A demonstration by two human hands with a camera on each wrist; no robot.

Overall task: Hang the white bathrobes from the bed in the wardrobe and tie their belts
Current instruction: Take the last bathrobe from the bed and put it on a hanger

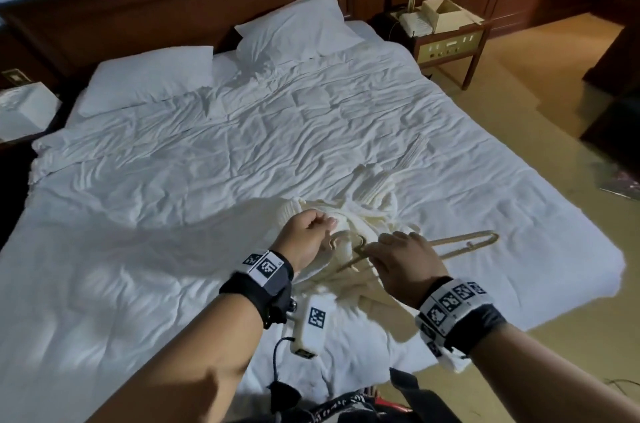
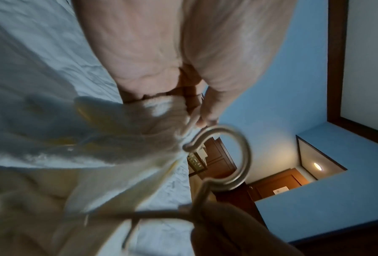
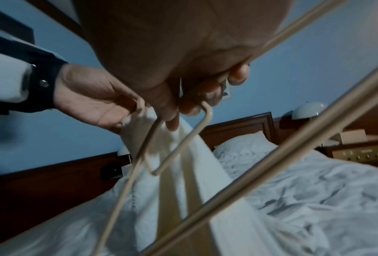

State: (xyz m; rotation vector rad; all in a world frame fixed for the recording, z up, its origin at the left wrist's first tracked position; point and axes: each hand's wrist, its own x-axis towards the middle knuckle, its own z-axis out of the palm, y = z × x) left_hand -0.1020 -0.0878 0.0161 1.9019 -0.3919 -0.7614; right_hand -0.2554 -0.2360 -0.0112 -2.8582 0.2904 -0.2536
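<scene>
- A white bathrobe [image 1: 349,214] lies bunched near the foot of the bed [image 1: 207,145], its collar fabric gathered in the left hand [image 1: 306,237].
- The right hand [image 1: 405,263] grips a metal hanger [image 1: 460,244] at its neck.
- Judged step: threading the hanger into the robe; next, seat each shoulder.
- An open box [image 1: 445,12] sits on the nightstand [image 1: 450,45]; contents unseen.

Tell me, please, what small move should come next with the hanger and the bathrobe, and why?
Probably slide the hanger, gripped by the right hand, into the bathrobe fabric the left hand holds bunched up: the robe isn't on it yet.
</scene>
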